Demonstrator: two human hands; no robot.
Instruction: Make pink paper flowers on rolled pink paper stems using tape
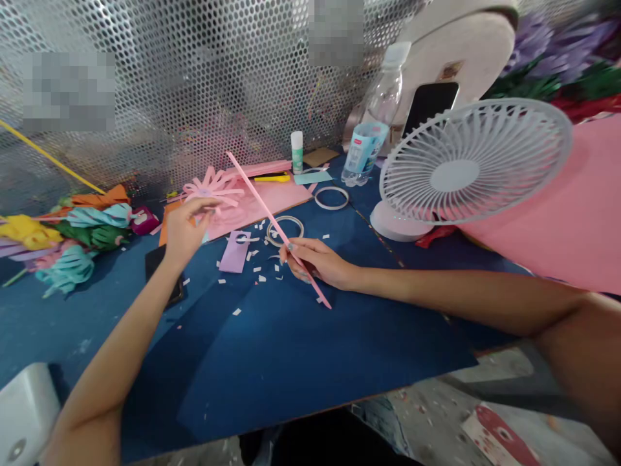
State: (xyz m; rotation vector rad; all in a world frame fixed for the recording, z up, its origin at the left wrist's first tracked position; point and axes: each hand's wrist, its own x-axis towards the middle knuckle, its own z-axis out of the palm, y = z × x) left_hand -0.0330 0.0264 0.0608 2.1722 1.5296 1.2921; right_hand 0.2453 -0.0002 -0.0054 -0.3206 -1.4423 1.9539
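Observation:
A long pink paper strip (pixel 259 199) slants through my right hand (pixel 317 260), whose fingers are closed around it near its lower part. My left hand (pixel 187 226) is raised at the near edge of a pink paper flower (pixel 208 188) made of looped strips. Its thumb and index finger are apart, and I see nothing between them. A lilac paper piece (pixel 235 252) lies between the hands, with small white scraps around it. One roll of tape (pixel 301 226) is just behind my right hand.
A second tape roll (pixel 332 198), glue stick (pixel 297 152), yellow cutter (pixel 272 177) and bottle (pixel 366 145) stand or lie towards the back. On the right is a white fan (pixel 456 176); coloured paper flowers (pixel 68 233) lie left. A dark phone (pixel 158 262) is under my left wrist.

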